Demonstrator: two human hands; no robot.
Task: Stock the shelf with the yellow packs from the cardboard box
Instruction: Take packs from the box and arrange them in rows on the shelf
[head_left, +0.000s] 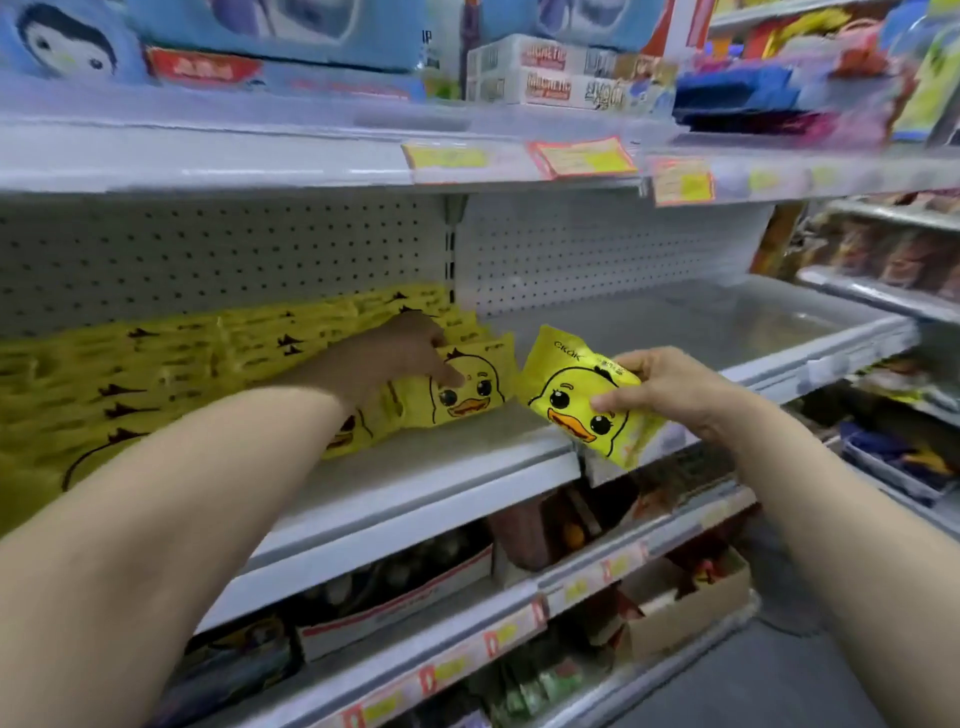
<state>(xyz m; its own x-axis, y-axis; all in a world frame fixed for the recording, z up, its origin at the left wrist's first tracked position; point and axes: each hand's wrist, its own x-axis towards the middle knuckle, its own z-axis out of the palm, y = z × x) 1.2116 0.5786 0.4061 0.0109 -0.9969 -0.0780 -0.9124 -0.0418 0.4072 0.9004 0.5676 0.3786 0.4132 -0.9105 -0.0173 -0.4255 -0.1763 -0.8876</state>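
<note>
Lettering close to "ckak", with smaller unreadable characters beside it, atop the tilted yellow duck-face pack (576, 400). "MAGNETIC" in red on stacked white boxes (545, 73), upper shelf. Price tags (582, 156) blurred beyond reading.

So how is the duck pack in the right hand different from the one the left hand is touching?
The held pack is off the shelf, pinched in the right hand; the shelf pack stands on it, heading a row, gripped by the left hand. The held pack tilts sideways; the shelf pack sits nearly upright. Both are yellow with the same duck face.
</note>
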